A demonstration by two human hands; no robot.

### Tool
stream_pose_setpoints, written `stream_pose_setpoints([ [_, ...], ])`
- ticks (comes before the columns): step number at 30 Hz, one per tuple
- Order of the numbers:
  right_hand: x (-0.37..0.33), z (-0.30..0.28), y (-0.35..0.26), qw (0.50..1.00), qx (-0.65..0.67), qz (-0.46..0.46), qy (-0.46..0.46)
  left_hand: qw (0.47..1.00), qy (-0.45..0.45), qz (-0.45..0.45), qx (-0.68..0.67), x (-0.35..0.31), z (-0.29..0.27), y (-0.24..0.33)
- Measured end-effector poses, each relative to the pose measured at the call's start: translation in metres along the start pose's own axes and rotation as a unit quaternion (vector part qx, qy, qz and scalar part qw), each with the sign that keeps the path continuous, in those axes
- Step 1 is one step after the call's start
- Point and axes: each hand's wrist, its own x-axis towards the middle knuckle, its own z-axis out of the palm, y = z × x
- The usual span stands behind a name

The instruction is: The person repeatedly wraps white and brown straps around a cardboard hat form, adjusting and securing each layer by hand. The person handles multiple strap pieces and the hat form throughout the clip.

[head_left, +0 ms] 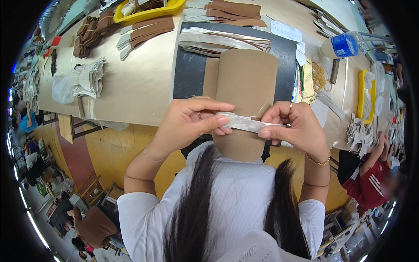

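While bent over a long workbench [144, 91], left hand [187, 122] and right hand [297, 126] both pinched shut on the ends of a narrow silvery strip [244, 123], held level above a brown leather panel [244, 96] on a black mat [190, 74]; more silvery strips [218, 40] stacked beyond, yellow tray [146, 13] and plastic bottle [342, 46] farther off

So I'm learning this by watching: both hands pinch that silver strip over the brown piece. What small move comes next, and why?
Probably lowering the silver strip flat onto the brown piece. The left hand and right hand pinch its ends, holding it level across that piece's lower part, as if lining it up before pressing.
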Motion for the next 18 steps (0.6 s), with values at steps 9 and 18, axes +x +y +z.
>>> stream_pose_setpoints([
  [9, -0.001, -0.007, 0.007, 0.999, -0.025, -0.04, -0.006, 1.0, -0.009, -0.004, -0.011, 0.001, -0.006, -0.005],
  [18, 0.0, -0.004, 0.014, 0.999, -0.02, -0.047, 0.016, 1.0, 0.007, -0.008, -0.012, 0.006, -0.009, -0.014],
])
